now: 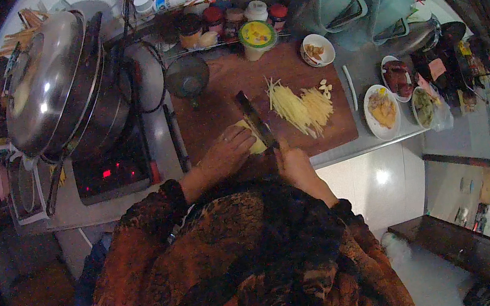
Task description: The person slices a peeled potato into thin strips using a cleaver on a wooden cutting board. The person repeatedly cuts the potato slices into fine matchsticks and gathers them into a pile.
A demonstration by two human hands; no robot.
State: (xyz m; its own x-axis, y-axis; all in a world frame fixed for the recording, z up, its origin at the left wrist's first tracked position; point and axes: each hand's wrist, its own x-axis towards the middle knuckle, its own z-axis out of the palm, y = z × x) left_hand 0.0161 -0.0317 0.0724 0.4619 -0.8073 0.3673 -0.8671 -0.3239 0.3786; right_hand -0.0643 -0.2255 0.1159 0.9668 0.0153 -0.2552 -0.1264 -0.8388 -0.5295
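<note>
My right hand grips the handle of a dark-bladed kitchen knife over a brown cutting board. With bent fingers, my left hand holds down a pale yellow piece of vegetable, possibly potato, right beside the blade. To the right of the knife lies a pile of thin pale yellow shreds. A second heap of finer shreds touches it, and a few white slices, perhaps garlic, sit at its upper edge.
A lidded wok stands left on a lit induction cooker. A dark bowl, a green-lidded tub and a small white bowl line the board's back. Right of the board are a plate of food and other dishes.
</note>
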